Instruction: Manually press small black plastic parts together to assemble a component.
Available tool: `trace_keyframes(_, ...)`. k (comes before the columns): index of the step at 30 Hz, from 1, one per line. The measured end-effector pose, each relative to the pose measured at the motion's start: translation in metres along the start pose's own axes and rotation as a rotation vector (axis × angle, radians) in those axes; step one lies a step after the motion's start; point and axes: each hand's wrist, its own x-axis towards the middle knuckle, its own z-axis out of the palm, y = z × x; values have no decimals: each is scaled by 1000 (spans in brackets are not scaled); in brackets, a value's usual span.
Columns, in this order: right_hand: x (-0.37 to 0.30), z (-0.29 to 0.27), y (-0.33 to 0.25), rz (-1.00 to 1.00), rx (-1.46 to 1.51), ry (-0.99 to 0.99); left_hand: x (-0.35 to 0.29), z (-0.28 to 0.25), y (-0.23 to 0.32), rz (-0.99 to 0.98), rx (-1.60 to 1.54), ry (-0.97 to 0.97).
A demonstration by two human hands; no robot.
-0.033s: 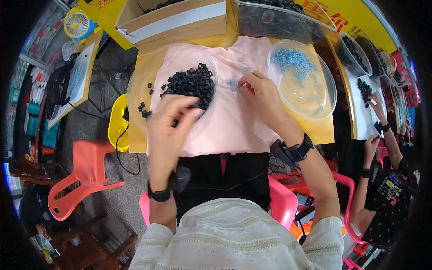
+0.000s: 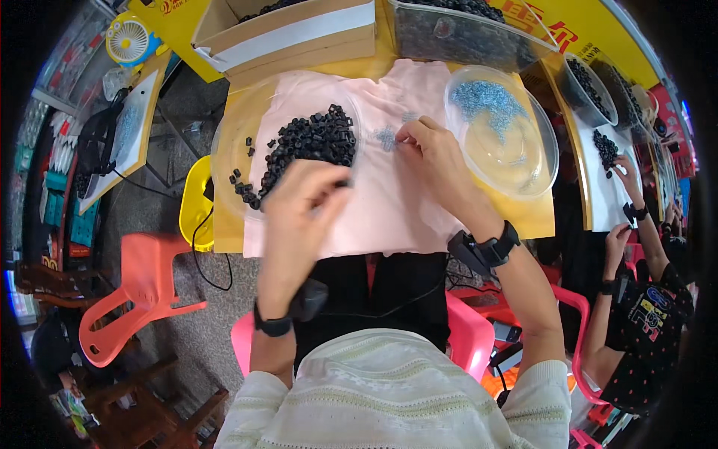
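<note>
Head view. Left hand (image 2: pixel 303 198), left of centre: blurred; fingers bent, thumb and forefinger nearly together on what looks like one black piece (image 2: pixel 344 182). Right hand (image 2: pixel 434 153), right of centre: fingers curled in, tips together; cannot tell whether they hold anything.

Stock: black pile (image 2: pixel 321 135) in left tray (image 2: pixel 235 123), upper left of centre, a few pieces apart at the tray's left side. Blue pieces (image 2: pixel 490 101) gathered in the upper part of right tray (image 2: pixel 501 168), upper right; its lower part is mostly bare. A few clear bits (image 2: pixel 386 138) lie on pink cloth (image 2: pixel 374 213), just beside the right fingertips. Cloth and trays on yellow table (image 2: pixel 535 224).

Progress (judgement): pieces sorted by kind; one black piece apparently picked up. No finished item can be made out for certain. Much is left: large black pile, plenty of blue, more black stock in clear bin (image 2: pixel 464 45), top of frame.
</note>
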Motion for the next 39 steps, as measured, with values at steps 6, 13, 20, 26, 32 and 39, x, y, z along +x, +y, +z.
trace_keyframes(6, -16, -11, -13, 34, 6, 3, -15, 69, -15, 92, 72, -177)
trace_keyframes(13, -42, -32, -26, 172, 259, -48, -17, 71, -11, 40, 33, -104)
trace_keyframes(20, -53, -43, -29, 422, 720, -149, -8, 80, -4, 87, -88, 44)
trace_keyframes(26, -58, -41, -28, 509, 842, -138, -5, 84, -3, 43, -160, 52)
trace_keyframes(32, -62, -42, -23, 517, 899, -132, -4, 88, -3, -97, -248, -2)
trace_keyframes(39, -71, -37, -19, 508, 1052, 30, 0, 86, -2, -375, -495, -172)
